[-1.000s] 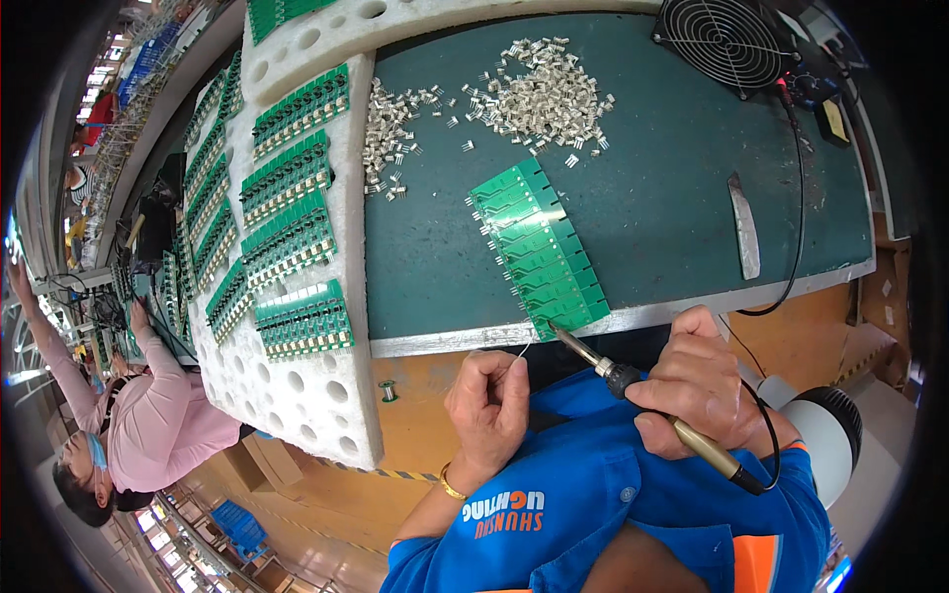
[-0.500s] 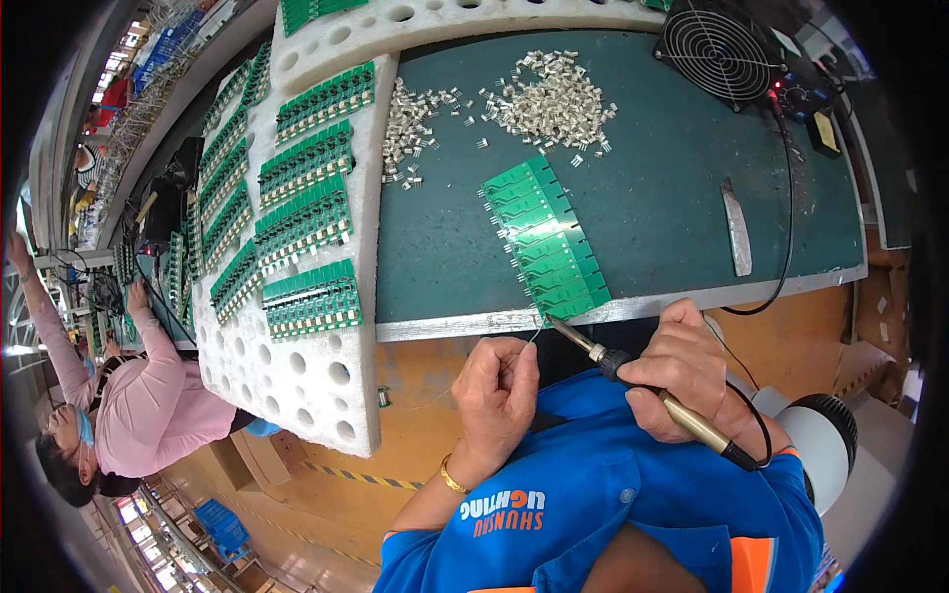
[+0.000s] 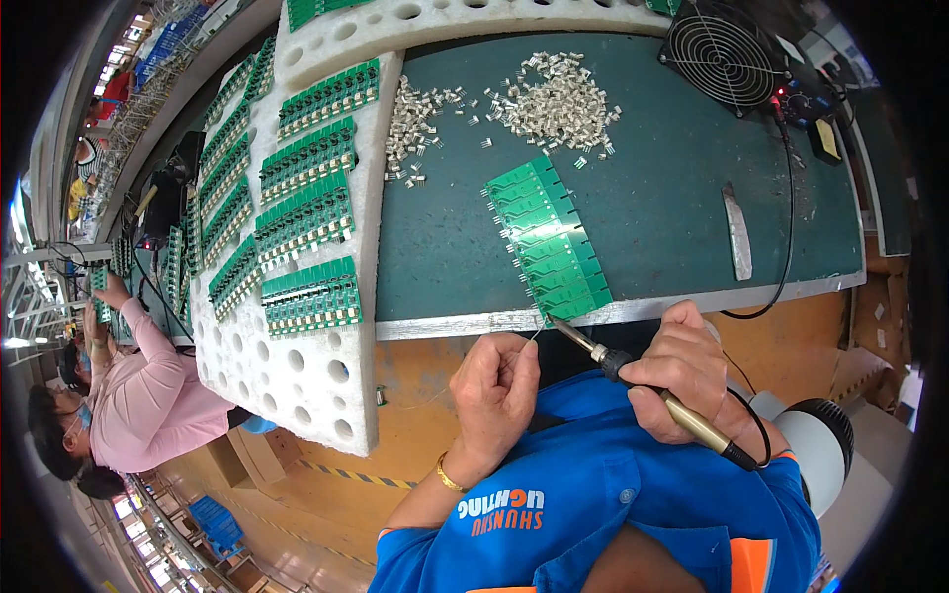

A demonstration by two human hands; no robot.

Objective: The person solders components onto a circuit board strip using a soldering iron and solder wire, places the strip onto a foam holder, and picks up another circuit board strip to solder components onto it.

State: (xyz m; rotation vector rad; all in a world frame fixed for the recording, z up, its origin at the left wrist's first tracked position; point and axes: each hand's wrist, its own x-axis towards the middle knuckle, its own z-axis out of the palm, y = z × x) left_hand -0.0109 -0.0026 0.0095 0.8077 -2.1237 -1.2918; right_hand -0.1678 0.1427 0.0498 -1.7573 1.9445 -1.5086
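Observation:
A green circuit board panel (image 3: 550, 240) lies on the bench with its near end at the front edge and a row of pins along its left side. In my right hand (image 3: 682, 371) is a soldering iron (image 3: 700, 425), gripped by its dark collar and gold handle. Its tip meets the panel's near-left corner. My left hand (image 3: 496, 387) pinches a thin solder wire (image 3: 540, 330), which runs up to that same corner. Whether solder is melting there is too small to see.
Loose white connectors (image 3: 559, 104) form piles at the back. White foam trays (image 3: 346, 385) with filled green boards (image 3: 311, 296) stand left. A fan (image 3: 720, 49) is at the back right, near a metal strip (image 3: 737, 232) and black cable (image 3: 789, 217). A co-worker in pink (image 3: 148, 405) is far left.
My hands, the iron and the panel stay almost where they were. At far left, the co-worker has brought both hands together, now holding up a green board.

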